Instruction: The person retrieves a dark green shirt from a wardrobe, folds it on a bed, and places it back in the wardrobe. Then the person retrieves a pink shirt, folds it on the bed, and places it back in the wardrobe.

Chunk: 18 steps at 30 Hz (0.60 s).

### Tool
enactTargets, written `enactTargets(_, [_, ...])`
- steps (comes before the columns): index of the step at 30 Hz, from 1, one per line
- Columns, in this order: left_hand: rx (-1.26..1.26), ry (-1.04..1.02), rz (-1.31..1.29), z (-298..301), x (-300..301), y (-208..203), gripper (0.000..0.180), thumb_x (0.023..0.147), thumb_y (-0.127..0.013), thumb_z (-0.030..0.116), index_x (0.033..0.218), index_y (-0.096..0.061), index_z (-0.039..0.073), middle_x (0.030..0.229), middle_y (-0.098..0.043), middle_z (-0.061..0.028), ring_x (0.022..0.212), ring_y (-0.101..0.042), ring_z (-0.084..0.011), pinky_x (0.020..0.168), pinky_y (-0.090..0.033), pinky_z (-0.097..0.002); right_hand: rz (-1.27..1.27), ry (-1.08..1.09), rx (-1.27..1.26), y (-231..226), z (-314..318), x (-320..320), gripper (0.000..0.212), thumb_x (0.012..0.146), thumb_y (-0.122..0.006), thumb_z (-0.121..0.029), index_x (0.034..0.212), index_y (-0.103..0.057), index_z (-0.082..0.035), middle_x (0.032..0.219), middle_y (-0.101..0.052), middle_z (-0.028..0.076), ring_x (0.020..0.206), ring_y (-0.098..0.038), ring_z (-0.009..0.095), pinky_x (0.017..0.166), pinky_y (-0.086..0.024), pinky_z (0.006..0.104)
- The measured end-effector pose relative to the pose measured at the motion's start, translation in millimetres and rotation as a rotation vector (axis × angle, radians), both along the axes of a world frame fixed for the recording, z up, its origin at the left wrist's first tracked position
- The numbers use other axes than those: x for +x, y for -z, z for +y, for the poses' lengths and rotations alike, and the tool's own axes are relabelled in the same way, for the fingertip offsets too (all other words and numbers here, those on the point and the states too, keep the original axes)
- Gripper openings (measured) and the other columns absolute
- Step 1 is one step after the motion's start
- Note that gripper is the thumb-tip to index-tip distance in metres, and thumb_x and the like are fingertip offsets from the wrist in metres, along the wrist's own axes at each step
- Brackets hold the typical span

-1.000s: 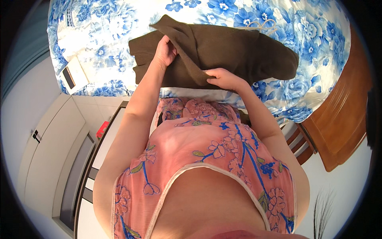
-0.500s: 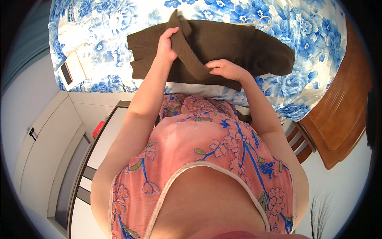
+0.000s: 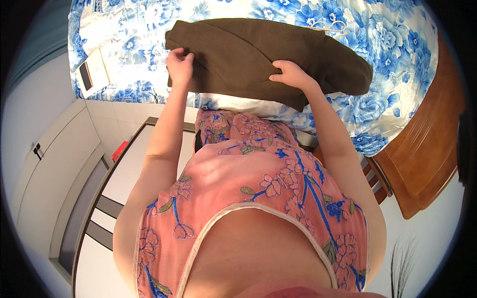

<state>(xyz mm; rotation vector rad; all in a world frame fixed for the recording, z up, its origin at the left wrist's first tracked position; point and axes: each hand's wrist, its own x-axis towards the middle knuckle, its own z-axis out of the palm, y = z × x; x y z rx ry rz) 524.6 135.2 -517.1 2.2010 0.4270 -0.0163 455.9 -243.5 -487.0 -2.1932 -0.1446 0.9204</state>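
A dark brown garment, which looks like a folded coat (image 3: 238, 54), lies lengthwise across the bed in front of me. Its flap is spread flat toward the left, and a rounded, sleeve-like part bulges at the right end. At the left end my left hand (image 3: 180, 68) has its fingers bent and closed on the cloth near the edge. Farther right, my right hand (image 3: 293, 75) rests on the coat's near side, thumb and forefinger apart, with no cloth gripped between them.
Blue-and-white floral bedding (image 3: 382, 39) covers the bed. A white loop of a hanger or cord (image 3: 334, 27) shows behind the coat. To the left lies a pale flat box (image 3: 94, 74) with a dark panel. A brown wooden chair (image 3: 422, 154) stands at the right, a white-and-grey panel (image 3: 114, 198) at the lower left.
My left hand has let the raised flap down flat and moved left to the coat's end. My right hand has released the strip's lower part and opened.
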Motion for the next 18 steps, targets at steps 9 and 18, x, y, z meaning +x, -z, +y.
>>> enactTargets(9, [-1.113, -0.47, 0.566, -71, -32, -21, 0.026, 0.093, -0.07, 0.016, 0.116, -0.061, 0.006, 0.113, -0.066, -0.0098, 0.096, -0.063, -0.0228, 0.074, -0.054, -0.0341, 0.007, 0.279, 0.309, -28, 3, 19, 0.034, 0.095, -0.068, -0.019, 0.12, -0.062, 0.004, 0.111, -0.066, 0.006, 0.104, -0.058, 0.013, 0.094, -0.045, 0.0291])
enactTargets(18, [-1.155, -0.202, 0.716, -33, -79, -12, 0.016, 0.092, -0.073, 0.017, 0.105, -0.063, 0.015, 0.1, -0.067, -0.0014, 0.093, -0.064, -0.0196, 0.087, -0.055, -0.0419, 0.252, 0.358, 0.241, 9, -27, 5, 0.018, 0.086, -0.072, -0.021, 0.087, -0.068, -0.004, 0.078, -0.063, -0.001, 0.075, -0.055, 0.011, 0.071, -0.046, 0.0292])
